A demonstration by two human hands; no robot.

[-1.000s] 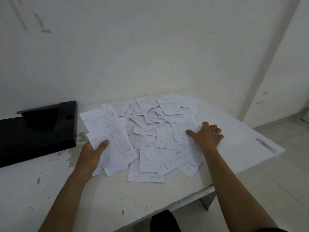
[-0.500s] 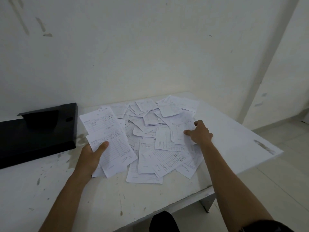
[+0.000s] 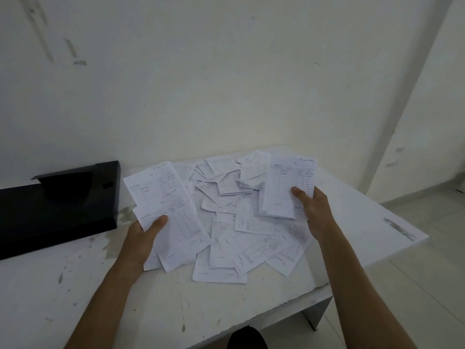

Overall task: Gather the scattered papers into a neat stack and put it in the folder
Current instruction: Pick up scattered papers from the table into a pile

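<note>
Change: a second ago the right hand (image 3: 310,210) had lain flat on the heap; it had since lifted clear with a slip, while the left had stayed as it was.
Bench (image 3: 176,306): white, scuffed, set against the wall, carrying everything.
Folder (image 3: 57,205): black, lying at the bench's far left, just beside the paper heap but apart from it.
Scattered papers (image 3: 241,222): printed slips overlapped in a loose heap mid-bench, between the two hands.
Left hand (image 3: 144,230): closed on a small bundle of slips (image 3: 166,207), thumb on top, held above the heap's left edge.
Right hand: clamped on a raised slip (image 3: 289,185), thumb across its face, fingers behind, above the heap's right side.
</note>
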